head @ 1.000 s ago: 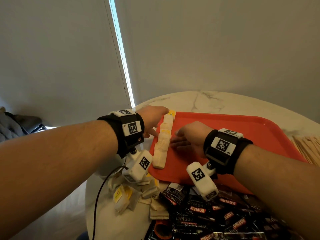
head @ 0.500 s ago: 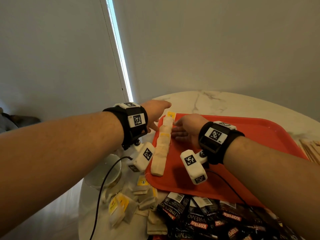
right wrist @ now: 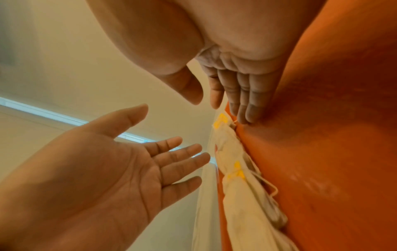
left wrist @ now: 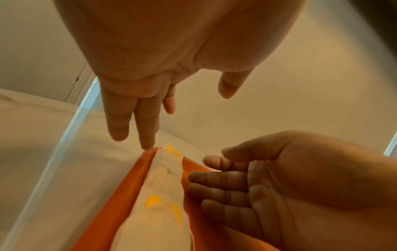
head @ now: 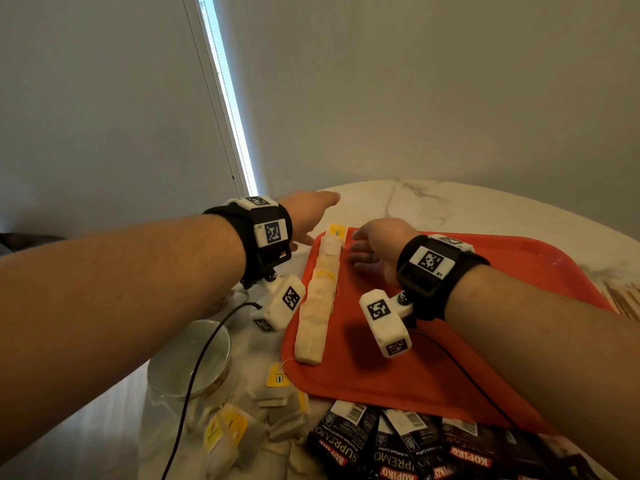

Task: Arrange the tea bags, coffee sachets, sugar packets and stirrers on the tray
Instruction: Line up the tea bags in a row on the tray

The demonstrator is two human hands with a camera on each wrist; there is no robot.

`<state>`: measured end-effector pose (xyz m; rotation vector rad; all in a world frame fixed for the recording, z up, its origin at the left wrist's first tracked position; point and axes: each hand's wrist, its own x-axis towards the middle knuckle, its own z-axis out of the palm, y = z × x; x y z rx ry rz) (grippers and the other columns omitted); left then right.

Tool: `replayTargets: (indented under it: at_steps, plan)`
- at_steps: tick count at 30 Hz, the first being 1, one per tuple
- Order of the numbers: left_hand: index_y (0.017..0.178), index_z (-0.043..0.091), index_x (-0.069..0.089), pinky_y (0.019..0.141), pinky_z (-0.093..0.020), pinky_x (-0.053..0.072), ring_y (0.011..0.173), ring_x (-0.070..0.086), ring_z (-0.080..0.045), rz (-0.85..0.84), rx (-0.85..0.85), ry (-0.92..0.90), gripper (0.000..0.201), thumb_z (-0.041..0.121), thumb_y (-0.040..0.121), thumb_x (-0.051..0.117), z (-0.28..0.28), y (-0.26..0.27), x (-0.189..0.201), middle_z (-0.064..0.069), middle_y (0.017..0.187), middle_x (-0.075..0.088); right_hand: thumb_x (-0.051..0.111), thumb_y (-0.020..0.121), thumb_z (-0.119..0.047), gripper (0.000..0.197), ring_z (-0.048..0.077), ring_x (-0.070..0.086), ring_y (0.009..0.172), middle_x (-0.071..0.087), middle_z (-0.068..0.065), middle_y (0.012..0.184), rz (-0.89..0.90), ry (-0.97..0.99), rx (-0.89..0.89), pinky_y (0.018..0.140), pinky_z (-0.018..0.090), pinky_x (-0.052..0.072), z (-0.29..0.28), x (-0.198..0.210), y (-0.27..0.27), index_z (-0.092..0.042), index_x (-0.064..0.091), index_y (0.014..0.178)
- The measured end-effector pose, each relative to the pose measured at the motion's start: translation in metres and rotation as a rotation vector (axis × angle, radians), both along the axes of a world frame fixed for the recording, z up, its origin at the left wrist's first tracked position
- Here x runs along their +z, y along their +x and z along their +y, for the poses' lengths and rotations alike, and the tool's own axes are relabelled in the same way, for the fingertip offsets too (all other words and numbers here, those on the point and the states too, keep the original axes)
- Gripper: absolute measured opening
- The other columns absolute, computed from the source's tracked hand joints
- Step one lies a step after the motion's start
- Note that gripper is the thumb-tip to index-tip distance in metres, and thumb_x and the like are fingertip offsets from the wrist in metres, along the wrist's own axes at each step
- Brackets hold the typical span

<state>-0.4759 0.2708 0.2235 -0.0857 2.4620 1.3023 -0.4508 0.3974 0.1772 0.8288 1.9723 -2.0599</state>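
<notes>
A row of white tea bags [head: 317, 299] with yellow tags lies along the left side of the red tray [head: 485, 271]. My left hand [head: 308, 216] hovers open just left of the row's far end, fingers straight, holding nothing. My right hand [head: 374, 247] is on the tray right of the row, fingers straight, its fingertips [right wrist: 247, 117] by the far end of the tea bag row [right wrist: 240, 169]. In the left wrist view the tea bag row [left wrist: 165, 186] runs between the left hand [left wrist: 137, 122] and right hand [left wrist: 247, 183]. Loose tea bags [head: 242, 427] and black coffee sachets [head: 398, 445] lie in front of the tray.
A round metal lid [head: 194, 358] sits on the marble table [head: 450, 206] left of the tray. Wooden stirrers [head: 623, 299] lie at the right edge. A black cable [head: 194, 375] runs from the left wrist camera. A wall and window blind stand behind.
Both hands slid along the tea bag row toward its far end. The left hand has lifted off the row and spread open.
</notes>
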Motion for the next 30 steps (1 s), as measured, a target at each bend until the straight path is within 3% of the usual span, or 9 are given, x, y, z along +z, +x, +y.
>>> replayTargets:
  at_steps: [3,6,10,17,22,25,27,30]
  plan:
    - [0.154,0.009,0.041,0.115,-0.054,0.044,0.132,0.058,-0.039,-0.006,-0.010,0.019,0.073,0.059,0.103,0.051,0.002,-0.008,-0.003,-0.020,0.151,0.052,0.055,0.101,-0.011,0.020,0.028,0.069,0.104,0.067,0.016,0.119,0.005,0.006,-0.009,0.092,0.040,0.058,0.003,-0.004,-0.012,-0.004,0.061,0.118]
    - [0.156,0.010,0.038,0.116,-0.053,0.042,0.132,0.057,-0.039,-0.025,-0.024,0.037,0.075,0.061,0.102,0.051,0.005,-0.015,-0.007,-0.020,0.153,0.050,0.056,0.100,-0.012,0.022,0.028,0.070,0.105,0.069,0.015,0.118,-0.003,0.033,-0.018,0.086,0.038,0.059,0.004,-0.004,-0.021,-0.004,0.063,0.119]
    - [0.158,0.013,0.037,0.116,-0.052,0.043,0.133,0.057,-0.038,-0.006,-0.046,0.024,0.076,0.063,0.101,0.051,0.009,-0.019,-0.011,-0.020,0.152,0.051,0.056,0.100,-0.011,0.020,0.028,0.071,0.105,0.071,0.015,0.115,-0.029,0.048,-0.002,0.094,0.040,0.058,0.005,-0.005,-0.032,-0.001,0.064,0.115]
    - [0.157,0.016,0.039,0.114,-0.050,0.044,0.131,0.058,-0.038,0.025,-0.060,0.005,0.074,0.063,0.101,0.050,0.009,-0.024,-0.013,-0.018,0.151,0.052,0.054,0.099,-0.009,0.021,0.027,0.070,0.106,0.073,0.014,0.112,-0.021,-0.021,0.035,0.096,0.040,0.056,0.006,-0.006,-0.036,-0.003,0.063,0.118]
    - [0.158,0.015,0.037,0.099,-0.038,0.045,0.139,0.052,-0.037,0.034,-0.067,0.045,0.069,0.056,0.104,0.050,0.009,-0.017,-0.009,-0.017,0.157,0.046,0.052,0.100,-0.010,0.023,0.025,0.068,0.103,0.070,0.016,0.116,-0.006,-0.081,0.002,0.098,0.040,0.055,0.009,-0.006,-0.032,-0.002,0.062,0.120]
    - [0.153,0.012,0.044,0.107,-0.041,0.045,0.133,0.056,-0.036,0.042,-0.055,0.040,0.067,0.056,0.103,0.053,0.005,-0.006,0.005,-0.017,0.152,0.052,0.057,0.099,-0.013,0.024,0.026,0.069,0.096,0.069,0.014,0.114,0.030,0.095,0.028,0.095,0.043,0.057,0.010,-0.005,-0.027,-0.002,0.063,0.119]
    - [0.145,0.010,0.052,0.114,-0.048,0.043,0.125,0.062,-0.034,0.047,-0.067,0.038,0.062,0.055,0.102,0.054,-0.002,0.008,0.020,-0.013,0.145,0.058,0.062,0.097,-0.016,0.022,0.025,0.066,0.087,0.070,0.012,0.107,0.084,0.249,0.085,0.090,0.038,0.057,0.009,0.001,-0.017,-0.003,0.067,0.114]
    - [0.118,0.012,0.067,0.103,-0.043,0.050,0.106,0.073,-0.026,0.178,-0.030,0.140,0.041,0.048,0.100,0.061,-0.018,0.042,0.050,-0.008,0.123,0.072,0.068,0.095,-0.019,0.019,0.021,0.064,0.087,0.071,0.007,0.101,0.197,0.400,0.272,0.078,0.035,0.053,0.003,0.015,0.011,-0.007,0.071,0.109]
